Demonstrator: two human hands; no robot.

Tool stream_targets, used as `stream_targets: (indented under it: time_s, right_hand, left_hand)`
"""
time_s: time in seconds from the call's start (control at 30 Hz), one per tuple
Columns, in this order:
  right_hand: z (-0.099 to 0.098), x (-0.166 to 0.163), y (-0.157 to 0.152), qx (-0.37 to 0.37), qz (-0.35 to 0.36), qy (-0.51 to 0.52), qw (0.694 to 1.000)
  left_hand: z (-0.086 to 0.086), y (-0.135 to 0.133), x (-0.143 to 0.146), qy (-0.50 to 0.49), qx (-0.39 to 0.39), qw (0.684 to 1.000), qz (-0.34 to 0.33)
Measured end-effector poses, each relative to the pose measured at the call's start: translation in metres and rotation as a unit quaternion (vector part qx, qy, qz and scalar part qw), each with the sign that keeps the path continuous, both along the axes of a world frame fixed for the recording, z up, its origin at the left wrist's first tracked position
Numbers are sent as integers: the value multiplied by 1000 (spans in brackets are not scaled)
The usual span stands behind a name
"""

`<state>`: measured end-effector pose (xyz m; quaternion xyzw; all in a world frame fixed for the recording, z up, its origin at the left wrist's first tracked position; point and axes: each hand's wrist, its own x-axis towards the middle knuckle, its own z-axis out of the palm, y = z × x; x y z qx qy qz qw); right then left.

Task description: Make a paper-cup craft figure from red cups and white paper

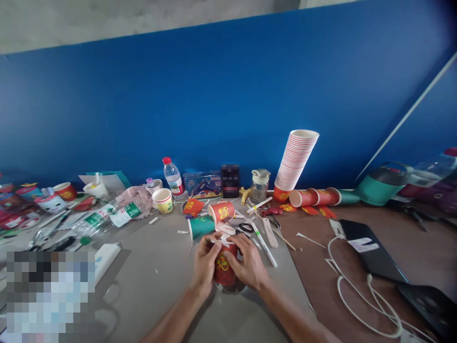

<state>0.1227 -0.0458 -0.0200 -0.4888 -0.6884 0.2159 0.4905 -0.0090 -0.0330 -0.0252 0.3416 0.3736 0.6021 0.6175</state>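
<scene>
A red paper cup (223, 272) with yellow lettering stands between my hands at the front middle of the table. My left hand (206, 263) is closed around its left side, the thumb and fingers near the upper rim. On the other side my right hand (249, 262) wraps it, thumb pressed across the printed front. A small white strip (224, 242) lies along the cup's top between my fingertips. Just beyond my fingers, a red cup (220, 212) and a green cup (200, 227) lie on their sides.
Scissors (246, 228), a white marker (264, 245) and paper scraps lie close behind the hands. A tall leaning cup stack (295, 159) stands at back right. Plastic bottles (124, 214) lie left. A black phone (373, 250) and white cable (341, 281) are on the right, before a blue partition (228, 95).
</scene>
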Motion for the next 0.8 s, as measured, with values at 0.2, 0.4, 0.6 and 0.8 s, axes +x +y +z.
stream_targets:
  time_s: [0.2, 0.4, 0.6, 0.8]
  right_hand:
    - [-3, -3, 1, -4, -14, -12, 1000]
    - [-7, -3, 2, -21, -24, -17, 999]
    - [-4, -3, 1, -1, -19, -11, 1000]
    - [-3, -3, 0, -1, -21, -20, 1000]
  left_hand:
    - [4, -3, 2, 45, -1, 999, 18]
    - [15, -8, 2, -29, -13, 999, -34]
    - [12, -6, 4, -18, -34, 999, -20]
    - [6, -2, 4, -2, -46, 999, 1]
